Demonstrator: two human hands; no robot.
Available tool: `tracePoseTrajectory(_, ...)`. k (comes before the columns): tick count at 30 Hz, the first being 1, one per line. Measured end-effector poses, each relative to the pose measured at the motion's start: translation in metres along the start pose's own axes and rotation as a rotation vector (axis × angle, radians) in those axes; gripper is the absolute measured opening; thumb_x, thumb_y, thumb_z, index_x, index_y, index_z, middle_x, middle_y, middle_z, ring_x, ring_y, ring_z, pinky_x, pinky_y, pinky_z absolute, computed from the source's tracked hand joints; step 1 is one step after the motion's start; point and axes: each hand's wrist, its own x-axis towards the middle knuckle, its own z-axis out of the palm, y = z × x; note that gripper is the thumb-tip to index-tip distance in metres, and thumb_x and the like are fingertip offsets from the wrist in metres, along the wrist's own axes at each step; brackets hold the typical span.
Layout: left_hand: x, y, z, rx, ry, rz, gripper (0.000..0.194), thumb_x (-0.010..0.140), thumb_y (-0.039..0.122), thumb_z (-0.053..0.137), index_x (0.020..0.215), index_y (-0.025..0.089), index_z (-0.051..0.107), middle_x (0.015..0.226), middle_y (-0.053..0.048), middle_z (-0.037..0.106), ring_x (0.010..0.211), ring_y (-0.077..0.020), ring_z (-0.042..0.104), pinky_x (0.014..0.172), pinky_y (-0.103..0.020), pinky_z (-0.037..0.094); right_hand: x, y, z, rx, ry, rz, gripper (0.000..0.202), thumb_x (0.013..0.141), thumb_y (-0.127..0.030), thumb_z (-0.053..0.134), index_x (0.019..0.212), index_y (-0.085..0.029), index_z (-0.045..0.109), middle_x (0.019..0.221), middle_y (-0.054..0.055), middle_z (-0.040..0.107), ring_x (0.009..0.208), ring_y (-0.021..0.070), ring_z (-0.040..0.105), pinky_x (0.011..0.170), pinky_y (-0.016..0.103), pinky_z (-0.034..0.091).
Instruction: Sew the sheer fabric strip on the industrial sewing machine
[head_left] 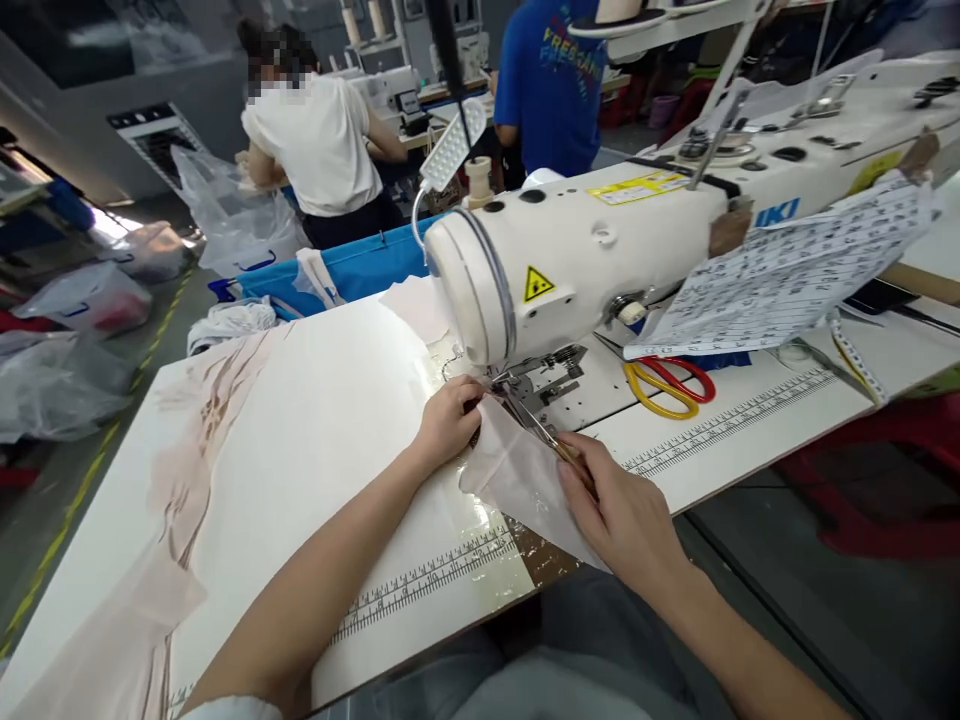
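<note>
My left hand (448,420) pinches the edge of a pale pink fabric piece (517,475) right beside the presser foot (517,385) of a white sewing machine (570,270). My right hand (619,510) grips a slim metal tool, tweezers or thread snips (536,425), whose tip points at the fabric edge near the needle. The fabric drapes over the table's near edge under my right hand.
Red and yellow handled scissors (667,385) lie right of the needle plate. A printed patterned cloth (787,270) lies over the machine arm. More pale fabric (195,440) lies at the table's left. Two people work beyond a blue bin (360,265). Plastic bags (82,300) cover the floor at left.
</note>
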Motion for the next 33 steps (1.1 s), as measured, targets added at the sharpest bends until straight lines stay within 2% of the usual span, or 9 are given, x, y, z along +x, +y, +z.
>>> tracePoseTrajectory(4,0.001,0.003,-0.003,-0.034,0.006,0.038,0.018,0.088,0.021,0.053,0.084,0.020,0.070,0.094,-0.004,0.068,0.089,-0.0180,0.064,0.079,-0.029,0.053,0.014,0.001,0.012,-0.135,0.007,-0.115,0.033,0.103,-0.022,0.033,0.119,-0.012,0.060,0.102,0.011,0.074,0.074,0.0221,0.072,0.054,0.030,0.048)
tracePoseTrajectory(7,0.002,0.003,-0.003,-0.082,0.016,0.056,0.018,0.088,0.024,0.054,0.083,0.020,0.071,0.092,-0.004,0.068,0.087,-0.0178,0.064,0.080,-0.030,0.052,0.016,0.001,0.018,-0.185,0.008,-0.105,0.033,0.102,-0.019,0.036,0.117,-0.010,0.063,0.097,0.010,0.075,0.070,0.0209,0.071,0.051,0.029,0.044)
tracePoseTrajectory(10,0.003,0.001,-0.001,-0.122,0.010,0.012,0.017,0.085,0.025,0.056,0.082,0.021,0.072,0.092,-0.004,0.068,0.088,-0.0186,0.064,0.081,-0.030,0.051,0.016,0.002,0.020,-0.215,0.009,-0.067,0.030,0.101,-0.019,0.039,0.117,-0.012,0.064,0.092,0.007,0.075,0.067,0.0187,0.070,0.049,0.028,0.040)
tracePoseTrajectory(14,0.003,-0.001,0.001,-0.145,0.013,-0.026,0.016,0.083,0.026,0.057,0.082,0.022,0.073,0.093,-0.004,0.069,0.089,-0.0195,0.063,0.082,-0.031,0.050,0.017,0.003,0.021,-0.230,-0.002,-0.055,0.028,0.100,-0.018,0.042,0.118,-0.013,0.064,0.094,0.007,0.075,0.070,0.0181,0.070,0.052,0.027,0.040)
tracePoseTrajectory(22,0.003,-0.002,0.001,-0.137,0.014,-0.019,0.016,0.084,0.027,0.058,0.082,0.022,0.073,0.093,-0.004,0.069,0.089,-0.0201,0.063,0.082,-0.032,0.050,0.019,0.005,0.023,-0.229,0.021,-0.085,0.030,0.100,-0.019,0.041,0.118,-0.012,0.064,0.089,0.004,0.074,0.065,0.0180,0.068,0.050,0.030,0.039)
tracePoseTrajectory(33,0.002,-0.002,0.002,-0.092,0.037,0.004,0.017,0.084,0.028,0.056,0.084,0.022,0.072,0.092,-0.004,0.068,0.090,-0.0203,0.063,0.082,-0.033,0.049,0.020,0.002,0.022,-0.229,-0.009,-0.082,0.029,0.101,-0.019,0.042,0.120,-0.012,0.063,0.103,0.009,0.074,0.071,0.0180,0.070,0.055,0.028,0.045)
